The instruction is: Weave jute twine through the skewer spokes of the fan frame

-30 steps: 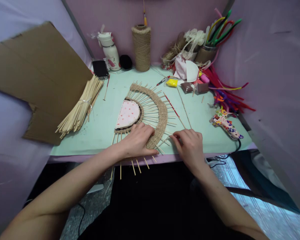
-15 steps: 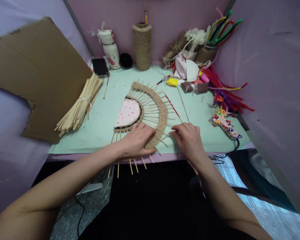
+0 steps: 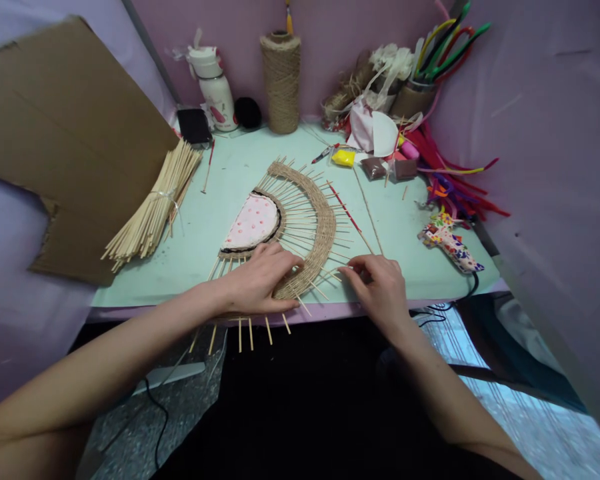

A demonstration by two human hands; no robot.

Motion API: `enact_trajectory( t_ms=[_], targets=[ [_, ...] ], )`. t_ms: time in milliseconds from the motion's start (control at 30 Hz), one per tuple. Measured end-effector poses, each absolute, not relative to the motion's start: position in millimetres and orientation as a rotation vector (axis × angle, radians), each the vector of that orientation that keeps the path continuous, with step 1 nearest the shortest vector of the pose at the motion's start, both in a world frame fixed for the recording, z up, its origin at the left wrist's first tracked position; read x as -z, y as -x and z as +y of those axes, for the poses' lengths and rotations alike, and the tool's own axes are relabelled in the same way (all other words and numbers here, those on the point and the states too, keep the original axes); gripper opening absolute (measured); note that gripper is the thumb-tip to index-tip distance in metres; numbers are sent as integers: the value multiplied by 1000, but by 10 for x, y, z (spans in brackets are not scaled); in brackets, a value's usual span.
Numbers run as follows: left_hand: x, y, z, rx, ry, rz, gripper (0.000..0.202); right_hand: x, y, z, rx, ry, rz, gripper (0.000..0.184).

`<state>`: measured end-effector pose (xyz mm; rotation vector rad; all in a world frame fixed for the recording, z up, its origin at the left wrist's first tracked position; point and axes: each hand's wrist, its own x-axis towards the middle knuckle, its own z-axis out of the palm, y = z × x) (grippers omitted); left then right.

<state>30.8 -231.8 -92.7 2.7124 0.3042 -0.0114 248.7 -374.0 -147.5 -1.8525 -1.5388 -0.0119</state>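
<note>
Plain black clothing [image 3: 280, 413] is worn, with hands [image 3: 260, 277] and forearms [image 3: 135, 343] bare

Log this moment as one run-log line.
left hand: on woven piece | right hand: fingers bent at stick ends, grip unclear | beyond right hand: part-red stick | back: twine spool

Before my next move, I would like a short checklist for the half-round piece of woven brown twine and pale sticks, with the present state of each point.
1. Left hand on the half-round piece of woven brown twine and pale sticks: ok.
2. Whole piece over the mint-green tabletop: not ok, several sticks jut past the front edge.
3. Strand between the right hand's fingertips: cannot tell, too small.
4. Colourful patterned gun-shaped tool with black cord apart from both hands: ok.
5. Tool switched off: cannot tell.
6. Bundle of pale wooden sticks tied: ok.
</note>
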Motion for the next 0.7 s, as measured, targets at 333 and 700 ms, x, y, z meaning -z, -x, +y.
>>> enact_trajectory(
  t_ms=[333, 700],
  targets=[
    [948, -257, -2301, 28, -2688, 254, 51, 1553, -2596, -3686, -157, 1866, -1440, 11],
    [929, -211, -2266, 0, -2655, 200, 49, 1443, -2701, -3615, -328, 1869, -1515, 18]
  ],
)
